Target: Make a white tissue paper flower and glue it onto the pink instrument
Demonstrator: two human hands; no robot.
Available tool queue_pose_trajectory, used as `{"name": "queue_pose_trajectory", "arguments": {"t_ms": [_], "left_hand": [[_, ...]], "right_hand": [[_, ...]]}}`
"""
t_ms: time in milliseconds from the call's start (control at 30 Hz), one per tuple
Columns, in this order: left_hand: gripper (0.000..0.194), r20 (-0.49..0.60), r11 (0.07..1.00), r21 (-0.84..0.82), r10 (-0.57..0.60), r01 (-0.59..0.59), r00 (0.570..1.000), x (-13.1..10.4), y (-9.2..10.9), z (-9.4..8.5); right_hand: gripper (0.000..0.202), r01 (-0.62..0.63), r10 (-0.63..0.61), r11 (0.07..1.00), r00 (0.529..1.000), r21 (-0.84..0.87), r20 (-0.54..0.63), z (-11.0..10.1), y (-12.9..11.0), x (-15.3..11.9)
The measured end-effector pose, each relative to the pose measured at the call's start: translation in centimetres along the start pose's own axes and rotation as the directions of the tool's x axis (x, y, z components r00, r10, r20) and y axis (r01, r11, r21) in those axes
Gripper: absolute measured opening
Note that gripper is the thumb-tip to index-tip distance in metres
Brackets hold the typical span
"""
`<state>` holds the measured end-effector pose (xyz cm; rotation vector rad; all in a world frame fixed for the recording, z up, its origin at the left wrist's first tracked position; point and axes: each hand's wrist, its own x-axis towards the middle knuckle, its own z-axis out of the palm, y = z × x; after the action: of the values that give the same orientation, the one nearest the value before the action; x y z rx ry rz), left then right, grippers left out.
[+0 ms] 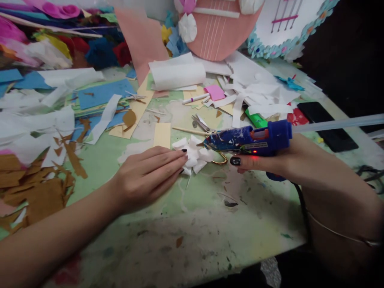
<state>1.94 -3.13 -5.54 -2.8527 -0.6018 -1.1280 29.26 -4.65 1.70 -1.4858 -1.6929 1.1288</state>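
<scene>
A white paper flower [196, 158] lies on the green, stained table [168, 228]. My left hand [150, 172] rests beside it, fingers stretched together with their tips on its left petals. In my right hand [270, 162] is a blue glue gun [249, 138], its red light lit and a long glue stick [336, 122] sticking out of the back. The gun's nozzle points left, over the flower. Gold-handled scissors [219, 159] lie partly under the gun and flower, blades toward the back.
White paper strips and a white roll [177, 76] lie behind. Brown scraps [45, 196] and blue sheets [105, 94] cover the left. A black phone [327, 126] lies at right. A pink guitar-shaped piece [222, 36] stands at the back; a black cord [301, 204] hangs by the right wrist.
</scene>
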Motion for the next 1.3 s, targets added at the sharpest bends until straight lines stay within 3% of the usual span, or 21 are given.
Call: {"name": "queue_pose_trajectory", "arguments": {"t_ms": [100,200,333,467,600,833,1033,1200,1300], "left_hand": [[0.041,0.01,1.0,0.007,0.001,-0.001,1.0,0.1,0.0,0.0],[0.041,0.006,1.0,0.018,0.005,-0.005,1.0,0.1,0.1,-0.1],[0.036,-0.032,0.996,0.019,-0.091,0.092,0.995,0.4,0.4,0.0],[0.023,-0.082,0.971,0.019,-0.238,0.24,0.968,1.0,0.6,0.1],[0.021,-0.063,0.952,-0.001,-0.306,0.307,0.95,1.1,0.8,0.1],[0.012,-0.105,0.958,0.034,-0.278,0.283,0.955,1.2,0.9,0.0],[0.008,-0.117,0.94,0.05,-0.33,0.338,0.937,1.5,1.0,0.2],[0.008,-0.086,0.913,0.064,-0.396,0.402,0.914,1.6,1.1,0.1],[0.008,-0.078,0.907,0.062,-0.411,0.416,0.908,1.6,1.1,0.1]], "right_hand": [[0.021,-0.044,0.042,0.999,0.993,0.02,0.113,-0.2,0.4,-0.4],[0.018,-0.068,0.066,0.998,0.985,0.006,0.162,-0.2,0.6,-0.5],[0.02,-0.114,0.093,0.99,0.971,0.083,0.221,0.1,0.6,-0.4],[0.019,-0.148,0.123,0.984,0.969,0.103,0.216,0.4,0.5,-0.4],[0.024,-0.106,0.088,0.991,0.977,0.087,0.194,0.5,0.5,-0.4],[0.031,-0.012,-0.015,0.991,0.979,0.132,0.205,0.9,0.6,-0.2],[0.028,-0.026,0.005,0.993,0.983,0.113,0.183,1.1,0.2,-0.2],[0.015,0.017,-0.034,0.992,0.99,0.121,0.14,1.4,0.4,-0.1],[0.018,0.04,-0.058,0.993,0.984,0.114,0.166,1.5,0.5,0.0]]}}
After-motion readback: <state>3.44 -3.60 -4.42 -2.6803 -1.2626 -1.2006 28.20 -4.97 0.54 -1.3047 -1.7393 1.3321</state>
